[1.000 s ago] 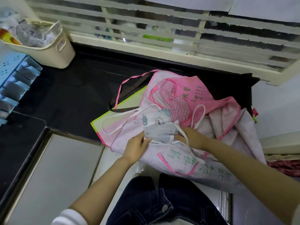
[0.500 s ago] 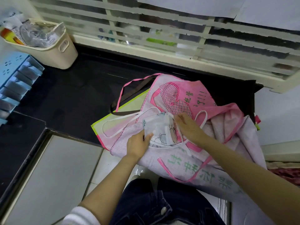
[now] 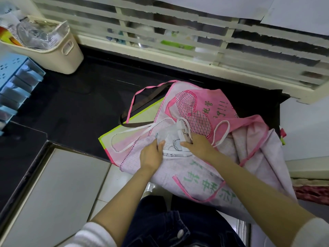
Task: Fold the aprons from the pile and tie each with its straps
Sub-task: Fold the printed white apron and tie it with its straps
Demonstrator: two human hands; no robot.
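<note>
A small folded white apron (image 3: 169,139) with a cartoon print lies on top of the pile of aprons (image 3: 204,107), which is pink and white with green lettering. My left hand (image 3: 151,155) holds the folded apron's left edge, thumb on top. My right hand (image 3: 196,144) grips its right end, where the cloth is rolled up. White straps (image 3: 128,134) loop out to the left and another white strap (image 3: 220,132) loops to the right of my hands.
The pile sits on a black counter (image 3: 80,104), partly over a yellow-green bag with brown handles (image 3: 142,120). A cream basket (image 3: 58,50) stands at the back left, blue drawers (image 3: 16,90) at the left edge. A slatted window runs behind.
My right hand has moved up and over from the folded apron's lower right to its right end, turning the cloth inward. My left hand has stayed on the left edge.
</note>
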